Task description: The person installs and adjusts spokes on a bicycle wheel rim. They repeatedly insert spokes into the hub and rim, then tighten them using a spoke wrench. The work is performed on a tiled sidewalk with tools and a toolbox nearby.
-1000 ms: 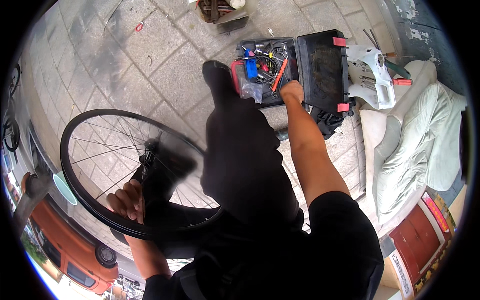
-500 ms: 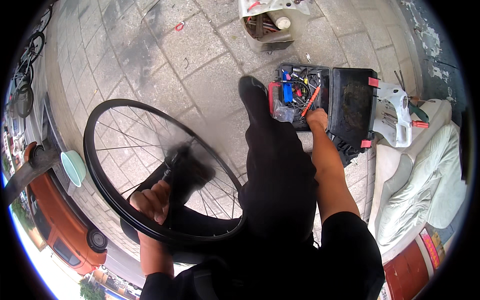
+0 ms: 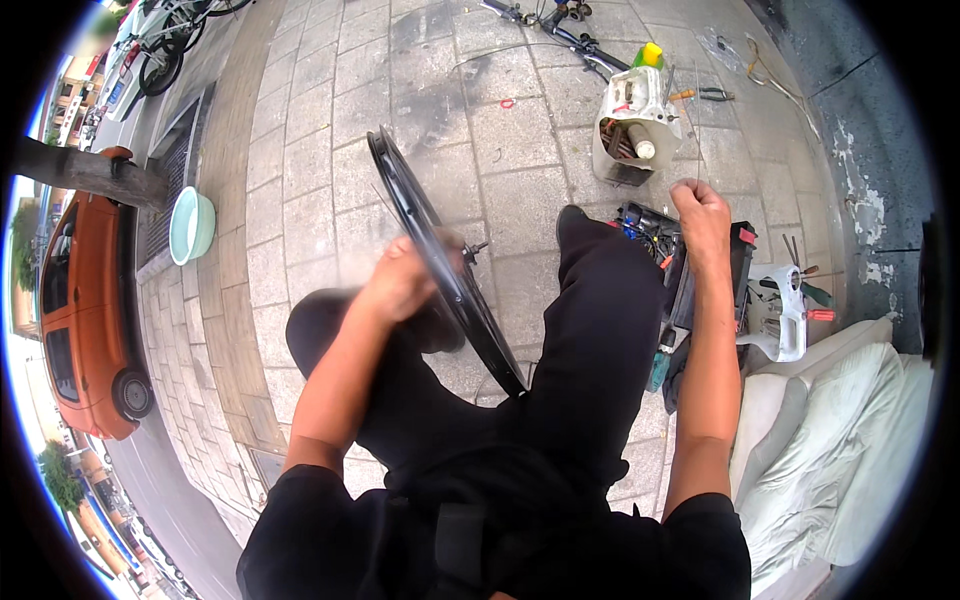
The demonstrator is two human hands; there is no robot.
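A black bicycle wheel [image 3: 470, 310] stands nearly edge-on between my knees, its axle showing at the right side. My left hand [image 3: 398, 278] is closed on the wheel at its left side, with some blur and the fingers partly hidden by the rim. My right hand [image 3: 702, 208] is raised over the black toolbox [image 3: 742, 245], its fingers pinched together. Whatever it pinches is too thin or small to make out. Loose tools [image 3: 650, 235] lie in the toolbox, partly covered by my knee and right forearm.
Beyond the toolbox stands a cut-open plastic container [image 3: 610, 160] with tools. A bicycle frame part [image 3: 580, 45] and pliers [image 3: 715, 94] lie farther off. To the right are a white cut jug [image 3: 790, 320] and a pale covered cushion [image 3: 830, 440]. A green basin [image 3: 190, 225] sits left.
My right hand has come up out of the toolbox. The wheel has turned from a wide tilted view to nearly edge-on, and my left hand has moved with it. The view has shifted.
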